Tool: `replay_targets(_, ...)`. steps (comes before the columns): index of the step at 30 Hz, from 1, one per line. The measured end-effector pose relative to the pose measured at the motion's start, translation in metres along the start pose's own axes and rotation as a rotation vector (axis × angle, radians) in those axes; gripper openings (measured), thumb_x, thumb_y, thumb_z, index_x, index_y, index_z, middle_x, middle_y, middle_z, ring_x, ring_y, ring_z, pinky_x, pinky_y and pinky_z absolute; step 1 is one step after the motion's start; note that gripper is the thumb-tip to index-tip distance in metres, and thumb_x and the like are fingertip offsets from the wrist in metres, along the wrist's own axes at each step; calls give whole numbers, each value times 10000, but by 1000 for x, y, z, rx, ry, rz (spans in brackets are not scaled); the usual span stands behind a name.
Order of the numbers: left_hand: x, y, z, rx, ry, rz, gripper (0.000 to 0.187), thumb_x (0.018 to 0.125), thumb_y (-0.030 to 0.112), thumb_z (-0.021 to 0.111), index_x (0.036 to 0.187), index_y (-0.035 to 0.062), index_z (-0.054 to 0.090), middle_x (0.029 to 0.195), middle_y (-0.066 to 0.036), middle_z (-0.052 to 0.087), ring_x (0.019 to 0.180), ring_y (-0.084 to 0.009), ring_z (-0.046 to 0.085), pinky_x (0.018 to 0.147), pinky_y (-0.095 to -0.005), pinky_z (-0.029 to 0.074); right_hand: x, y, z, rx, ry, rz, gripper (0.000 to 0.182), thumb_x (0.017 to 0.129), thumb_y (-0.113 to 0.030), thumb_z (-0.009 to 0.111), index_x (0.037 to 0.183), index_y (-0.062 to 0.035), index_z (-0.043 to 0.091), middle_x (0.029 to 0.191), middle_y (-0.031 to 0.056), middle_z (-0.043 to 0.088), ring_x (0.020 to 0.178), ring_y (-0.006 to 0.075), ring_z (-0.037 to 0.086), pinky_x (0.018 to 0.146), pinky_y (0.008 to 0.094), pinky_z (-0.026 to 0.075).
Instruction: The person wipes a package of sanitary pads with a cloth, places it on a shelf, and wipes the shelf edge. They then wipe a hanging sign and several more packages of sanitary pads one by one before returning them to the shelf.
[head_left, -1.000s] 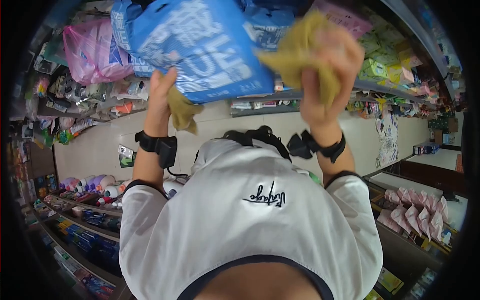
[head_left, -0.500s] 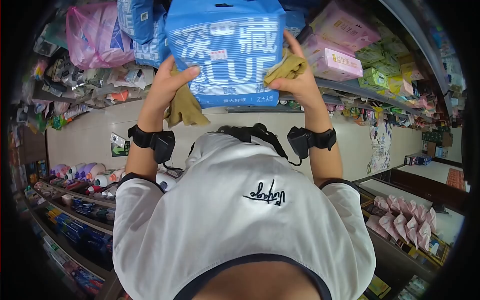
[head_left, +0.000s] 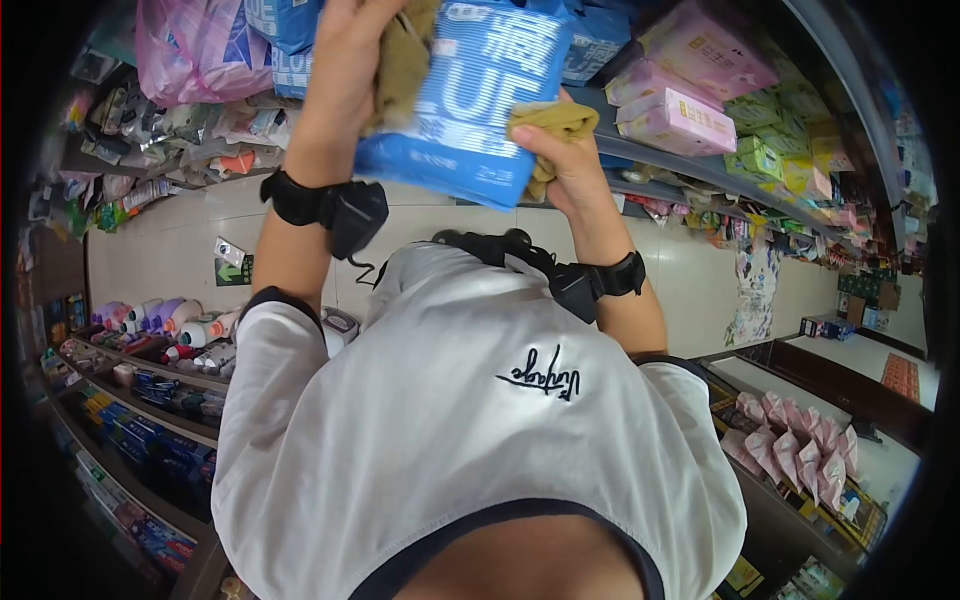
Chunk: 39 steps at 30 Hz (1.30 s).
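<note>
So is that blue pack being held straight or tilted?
Tilted. The blue pack leans with its lettering slanted, gripped between the left hand and right hand.

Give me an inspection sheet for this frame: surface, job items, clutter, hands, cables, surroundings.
Surface: shelf bearing pink packs.
Job items: blue pack, tilted, held up; olive cloth.
Clutter: pink bag, bottles on a lower shelf.
Hands: left hand and right hand both grip the blue pack, each with cloth.
Cables: thin lead by the left wrist band.
Surroundings: shop aisle, tiled floor.
</note>
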<state>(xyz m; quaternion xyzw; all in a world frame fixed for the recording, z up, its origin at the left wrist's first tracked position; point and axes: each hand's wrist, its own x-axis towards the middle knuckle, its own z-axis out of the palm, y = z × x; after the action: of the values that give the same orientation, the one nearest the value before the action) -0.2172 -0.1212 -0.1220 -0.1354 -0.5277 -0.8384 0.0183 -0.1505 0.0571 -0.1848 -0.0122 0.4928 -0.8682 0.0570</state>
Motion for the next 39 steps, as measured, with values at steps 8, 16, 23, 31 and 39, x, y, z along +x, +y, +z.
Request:
replay_targets(8, 10, -28, 4, -52, -41, -120, 139, 860, 165, 533, 973, 92, 501, 781, -6, 518, 669, -97, 524, 590, -214, 436, -4, 10, -35, -62, 253, -37, 493, 631, 35, 686, 1068, 22, 457, 916, 96, 581, 836, 172, 586, 764, 286, 477)
replay_targets(16, 17, -39, -14, 9, 11, 83, 183, 881, 227, 513, 993, 84, 484, 914, -23, 527, 836, -115, 527, 741, -236, 435, -25, -10, -30, 76, 140, -42, 452, 625, 40, 665, 1033, 5, 473, 926, 97, 573, 822, 177, 586, 730, 294, 488)
replay_targets(23, -43, -71, -35, 211, -176, -80, 240, 907, 249, 459, 1075, 78, 470, 961, -16, 522, 809, -71, 484, 716, -209, 401, -20, -11, -67, 59, 339, -133, 453, 687, -71, 585, 1101, 48, 445, 1013, 140, 560, 926, 224, 577, 807, 344, 498)
replay_targets(31, -66, -133, -69, -976, -185, -894, 371, 913, 284, 377, 1142, 8, 469, 1123, -133, 544, 990, -253, 550, 855, -363, 455, 1, 15, -37, 45, 273, -260, 501, 645, 15, 677, 1075, -36, 427, 949, 82, 543, 869, 154, 558, 747, 297, 486)
replay_targets(39, -43, -100, -39, -548, 510, -677, 366, 885, 247, 259, 1033, 12, 497, 1030, -164, 551, 919, -313, 550, 818, -434, 463, -5, 20, -50, -148, 243, -339, 524, 644, 82, 659, 1083, -30, 395, 994, 80, 527, 905, 177, 549, 791, 304, 470)
